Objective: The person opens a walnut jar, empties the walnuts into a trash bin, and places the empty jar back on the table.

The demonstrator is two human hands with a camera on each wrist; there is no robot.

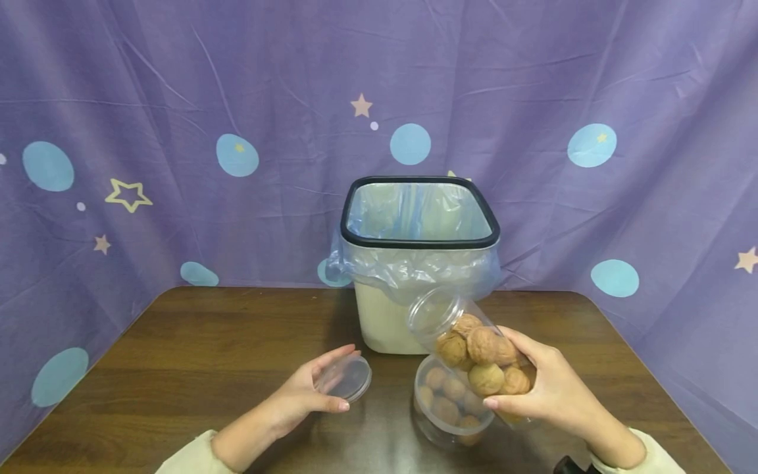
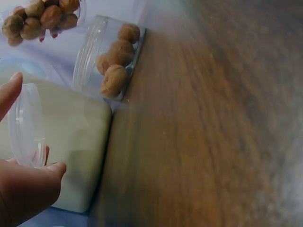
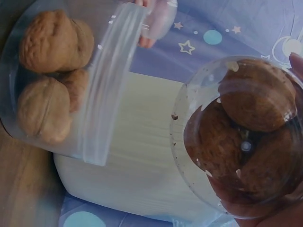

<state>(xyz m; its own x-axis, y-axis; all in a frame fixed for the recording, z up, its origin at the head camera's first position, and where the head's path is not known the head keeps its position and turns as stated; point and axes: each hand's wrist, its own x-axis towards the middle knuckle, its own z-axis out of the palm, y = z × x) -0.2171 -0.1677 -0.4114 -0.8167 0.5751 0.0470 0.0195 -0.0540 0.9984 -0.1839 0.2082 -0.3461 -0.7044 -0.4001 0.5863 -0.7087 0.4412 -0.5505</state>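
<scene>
Right hand (image 1: 553, 388) at three o'clock of the standing clear plastic cylindrical jar (image 1: 430, 431), fingers curled firmly round a second clear jar (image 1: 464, 307), tilted, loaded with brown walnuts (image 1: 485, 345), its mouth towards ten! Across at nine, the left hand (image 1: 299, 398), thumb and fingers spread, grips a round translucent lid (image 1: 351, 380) by its edge. Beneath, a dark wood-grain table (image 1: 195, 368); at twelve, a black-rimmed cream bin (image 1: 385, 322) lined with a bluish bag (image 1: 414, 266), purple starry cloth (image 1: 296, 72) hanging behind.
</scene>
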